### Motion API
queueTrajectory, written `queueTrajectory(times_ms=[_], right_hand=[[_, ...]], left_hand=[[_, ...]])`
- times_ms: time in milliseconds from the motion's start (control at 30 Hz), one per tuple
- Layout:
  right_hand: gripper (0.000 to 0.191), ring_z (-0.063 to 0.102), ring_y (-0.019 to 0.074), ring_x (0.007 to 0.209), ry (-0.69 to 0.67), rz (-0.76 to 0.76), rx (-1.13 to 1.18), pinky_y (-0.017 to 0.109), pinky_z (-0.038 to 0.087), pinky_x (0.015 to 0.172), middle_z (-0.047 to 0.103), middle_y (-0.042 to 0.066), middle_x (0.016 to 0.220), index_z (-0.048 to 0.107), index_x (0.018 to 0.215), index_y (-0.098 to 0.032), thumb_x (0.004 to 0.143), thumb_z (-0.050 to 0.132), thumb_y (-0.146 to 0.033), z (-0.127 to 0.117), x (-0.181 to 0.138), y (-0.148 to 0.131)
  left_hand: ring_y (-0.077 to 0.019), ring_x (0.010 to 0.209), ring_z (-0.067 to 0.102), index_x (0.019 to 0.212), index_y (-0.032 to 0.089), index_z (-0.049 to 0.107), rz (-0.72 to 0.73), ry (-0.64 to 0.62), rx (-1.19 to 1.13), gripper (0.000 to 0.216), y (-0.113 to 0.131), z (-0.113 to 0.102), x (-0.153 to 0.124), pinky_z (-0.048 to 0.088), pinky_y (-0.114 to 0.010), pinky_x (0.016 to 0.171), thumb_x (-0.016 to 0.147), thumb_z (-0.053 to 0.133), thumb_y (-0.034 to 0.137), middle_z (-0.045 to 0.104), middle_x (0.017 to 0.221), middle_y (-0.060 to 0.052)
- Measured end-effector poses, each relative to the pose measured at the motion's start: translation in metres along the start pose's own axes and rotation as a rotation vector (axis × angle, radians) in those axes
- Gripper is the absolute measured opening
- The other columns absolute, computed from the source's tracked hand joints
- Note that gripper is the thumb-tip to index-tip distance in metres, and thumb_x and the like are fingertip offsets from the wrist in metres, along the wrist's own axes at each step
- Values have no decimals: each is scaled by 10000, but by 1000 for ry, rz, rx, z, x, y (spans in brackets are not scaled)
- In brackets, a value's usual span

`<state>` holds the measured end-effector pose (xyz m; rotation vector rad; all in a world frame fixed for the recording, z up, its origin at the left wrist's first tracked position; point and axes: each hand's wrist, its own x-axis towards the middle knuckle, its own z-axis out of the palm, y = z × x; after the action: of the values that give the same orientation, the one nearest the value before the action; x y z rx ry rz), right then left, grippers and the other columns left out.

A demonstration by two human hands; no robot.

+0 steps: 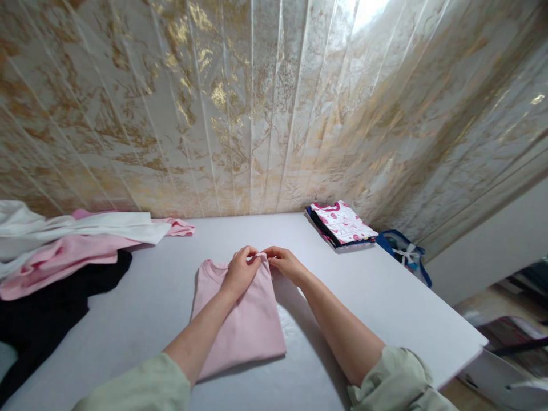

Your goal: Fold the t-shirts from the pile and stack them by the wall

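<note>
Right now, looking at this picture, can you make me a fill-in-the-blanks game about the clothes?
1. The left hand and right hand pinch the far edge of the folded shirt, whose colour is ____.
2. The loose clothes pile lies on the ____ side of the table.
3. The printed folded stack sits at the table's far ____ corner.
4. The person's sleeves are pale ____.
Missing words: pink; left; right; green.
</note>
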<state>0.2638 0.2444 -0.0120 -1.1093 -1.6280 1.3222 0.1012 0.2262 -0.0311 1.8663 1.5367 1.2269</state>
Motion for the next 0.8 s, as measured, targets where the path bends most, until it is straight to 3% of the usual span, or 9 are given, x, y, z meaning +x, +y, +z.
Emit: queueTrajectory(times_ms=[167,367,600,700,800], right_hand=[[240,540,129,715,-26,-41,65,244,407,685,656,-19,798,667,877,-185,663,564,-220,5,-8,-9],[130,499,109,610,70,-28,-7,217,367,569,598,-37,717,606,788,-191,688,548,-251,7,-8,-2],[107,512,121,642,139,-159,-169,222,388,596,616,-19,741,604,791,-195,733,515,-204,8,-3,9],[116,498,116,620,125,-179,-186,226,379,590,607,-24,735,604,802,-198,742,505,-201,8,-3,10],[118,489,118,612,131,-190,-205,233,373,581,598,-23,731,603,802,-198,748,499,-201,9,-3,10]], left_hand=[[-186,911,583,910,235,568,88,41,-65,109,3,-5,-6,467,-317,826,807,549,204,634,926,-16],[-187,895,558,817,232,508,111,14,-16,97,10,-11,-8,451,-315,827,785,493,142,596,878,-16],[-210,867,580,885,242,529,103,-15,155,66,26,-13,-15,402,-371,887,848,549,292,641,859,-7],[-200,817,579,805,241,573,114,-44,240,126,29,-13,-17,382,-373,889,866,552,349,651,788,8],[-164,731,569,725,225,580,81,-84,116,221,25,-12,-15,411,-301,783,894,494,338,625,707,23]])
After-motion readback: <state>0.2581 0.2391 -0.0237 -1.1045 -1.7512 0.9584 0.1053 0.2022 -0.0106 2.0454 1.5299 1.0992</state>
